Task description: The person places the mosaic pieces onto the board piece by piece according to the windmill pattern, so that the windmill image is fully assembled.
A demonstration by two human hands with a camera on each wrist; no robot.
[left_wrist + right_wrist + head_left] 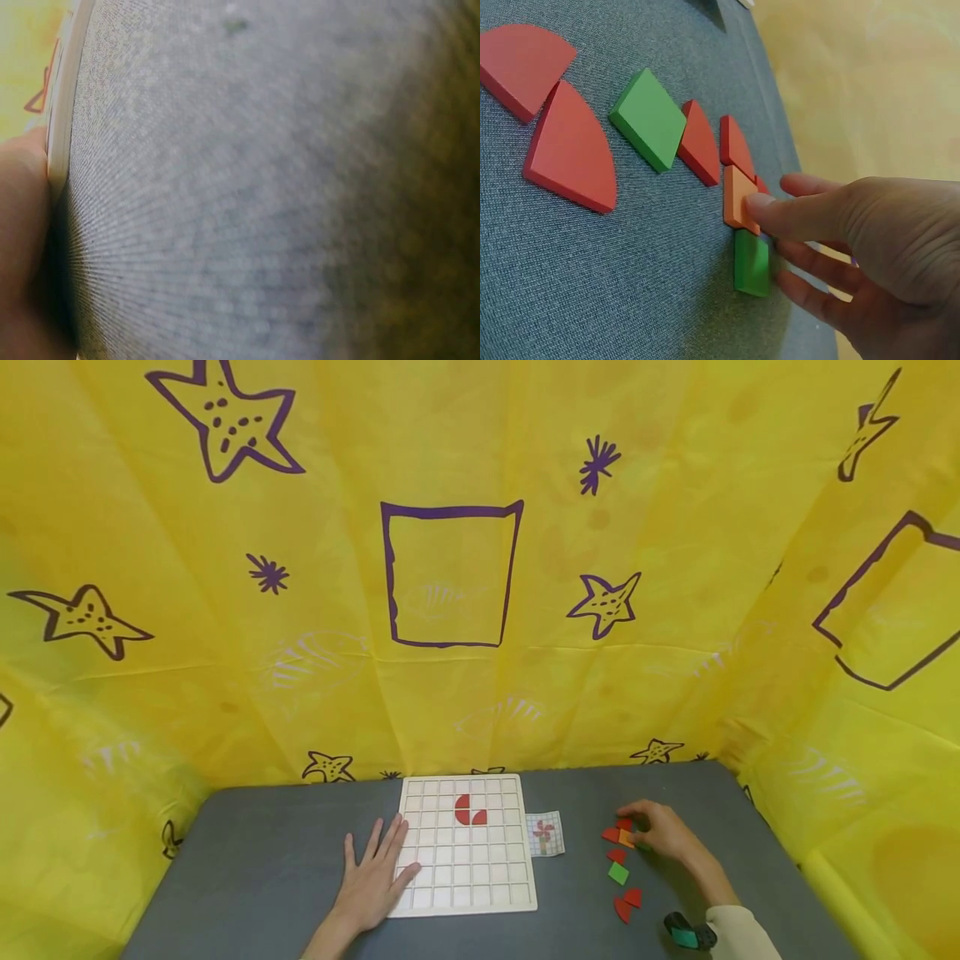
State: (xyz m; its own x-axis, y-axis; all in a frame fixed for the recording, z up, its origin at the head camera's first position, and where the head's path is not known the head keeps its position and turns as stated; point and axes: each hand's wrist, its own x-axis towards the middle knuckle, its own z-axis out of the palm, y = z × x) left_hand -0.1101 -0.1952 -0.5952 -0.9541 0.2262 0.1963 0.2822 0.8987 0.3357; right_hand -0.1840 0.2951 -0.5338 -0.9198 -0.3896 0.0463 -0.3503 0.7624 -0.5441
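- Left hand (372, 881) spread over grid board's (480, 877) left edge; uneven pressure could shift it.
- Right hand (663, 832): thumb on orange square (737, 197), right of board; can't tell if pinching.
- Red quarter (736, 144), green piece (751, 264) crowd it; sloppy grab could drag them.

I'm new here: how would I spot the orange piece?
On the grey table, look right of the pale gridded board, past the small card. At the right hand lies the orange piece: the only orange one among red pieces and green pieces.
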